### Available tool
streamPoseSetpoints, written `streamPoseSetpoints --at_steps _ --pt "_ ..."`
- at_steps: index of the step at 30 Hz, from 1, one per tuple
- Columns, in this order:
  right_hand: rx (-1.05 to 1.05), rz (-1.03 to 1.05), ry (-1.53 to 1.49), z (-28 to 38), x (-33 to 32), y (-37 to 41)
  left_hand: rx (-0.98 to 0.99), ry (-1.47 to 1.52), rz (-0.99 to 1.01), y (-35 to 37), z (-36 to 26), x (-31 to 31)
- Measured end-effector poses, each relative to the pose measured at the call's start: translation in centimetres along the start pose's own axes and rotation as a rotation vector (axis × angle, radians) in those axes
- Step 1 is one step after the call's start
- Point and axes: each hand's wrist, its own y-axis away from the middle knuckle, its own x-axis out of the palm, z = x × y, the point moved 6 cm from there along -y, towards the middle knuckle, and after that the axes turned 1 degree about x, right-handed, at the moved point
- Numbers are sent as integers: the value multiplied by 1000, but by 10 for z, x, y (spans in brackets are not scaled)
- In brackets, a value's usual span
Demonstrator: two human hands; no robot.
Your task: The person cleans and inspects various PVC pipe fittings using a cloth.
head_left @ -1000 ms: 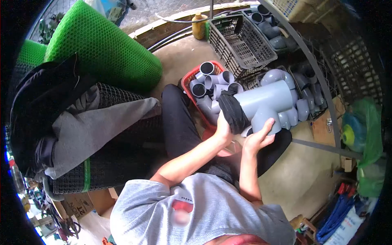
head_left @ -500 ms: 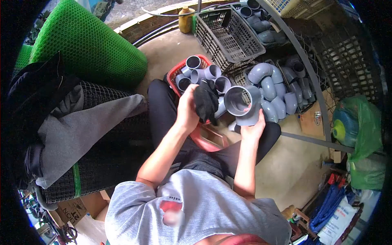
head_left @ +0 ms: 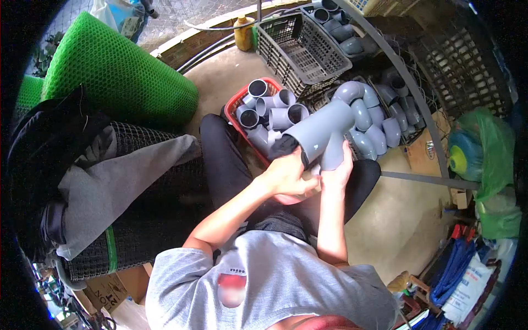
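Both grips are on one big grey pipe tee (head_left: pixel 319 131), held above the lap, just in front of a red basket (head_left: pixel 235 99) of smaller grey fittings (head_left: pixel 283 116). The left grip (head_left: pixel 286 176) is closed on a black cloth (head_left: pixel 285 147) pressed at the tee's lower open end. The right grip (head_left: pixel 336 168) is wrapped around the tee's short side branch.

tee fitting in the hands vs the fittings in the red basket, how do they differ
The tee fitting is larger than the basket fittings. The tee fitting is held by the right hand, while the basket fittings lie loose in the red basket. The left hand presses a black cloth into the tee fitting's end; the basket fittings' ends are open. All are grey plastic.
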Motion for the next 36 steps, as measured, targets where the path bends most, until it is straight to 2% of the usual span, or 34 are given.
streamPoseSetpoints --at_steps 1,2,3,4,5,7,8,10,12,13,14,16,17,18,20,21,22,24,25,26,28,29,30,32,34,35,36 --pt "-49 -71 130 7 -1 5 4 0 8 -3 2 1" --pt "-97 -140 258 12 -2 8 -4 253 94 -10 6 4" --pt "-119 -86 237 15 -2 8 -17 507 178 -14 6 9" --pt "-121 -86 235 15 -2 8 -166 791 149 -14 10 11" --pt "-219 -75 284 18 1 7 -162 788 152 -16 9 13" --pt "-343 -41 334 24 3 2 -523 1556 -138 -16 25 17" --pt "-349 -44 327 26 1 1 -537 1739 -144 -18 25 14" --pt "-335 58 264 27 7 -2 -574 1752 -203 -15 22 11" --pt "-308 61 210 29 8 -3 -239 941 -171 -22 12 4" --pt "-276 64 166 29 9 -2 -116 617 -61 -21 -5 -5" --pt "-277 65 162 31 11 0 176 280 -88 -24 -12 -10" --pt "-267 69 241 35 15 5 330 -376 44 -19 4 -9" --pt "-242 155 295 37 19 6 285 -483 112 -21 15 -12" --pt "-242 153 293 34 20 10 93 -597 302 -26 35 -10" --pt "-267 255 289 26 38 22 596 -940 -26 -35 58 -12" --pt "-239 283 222 21 36 20 589 -833 -149 -38 50 -21" --pt "-239 290 214 21 40 19 591 -843 -149 -35 42 -18" --pt "-262 295 261 26 42 25 258 -431 -4 -20 42 -6" --pt "-239 272 287 31 40 23 233 -298 39 -17 44 4" --pt "-236 269 308 36 35 18 -105 -192 352 -13 43 10" --pt "-182 214 297 39 20 10 99 488 24 -10 17 4" --pt "-188 215 301 41 15 12 -140 791 151 -3 26 11" --pt "-178 284 270 40 14 15 -256 988 107 5 27 10" --pt "-171 348 239 43 9 13 -285 1314 -50 7 21 2" --pt "-35 498 357 37 9 17 -264 1383 -197 9 15 -6" --pt "-47 509 495 42 18 22 -293 1350 -250 10 12 -13" --pt "-66 486 487 51 13 18 -355 1346 -284 16 16 -17"
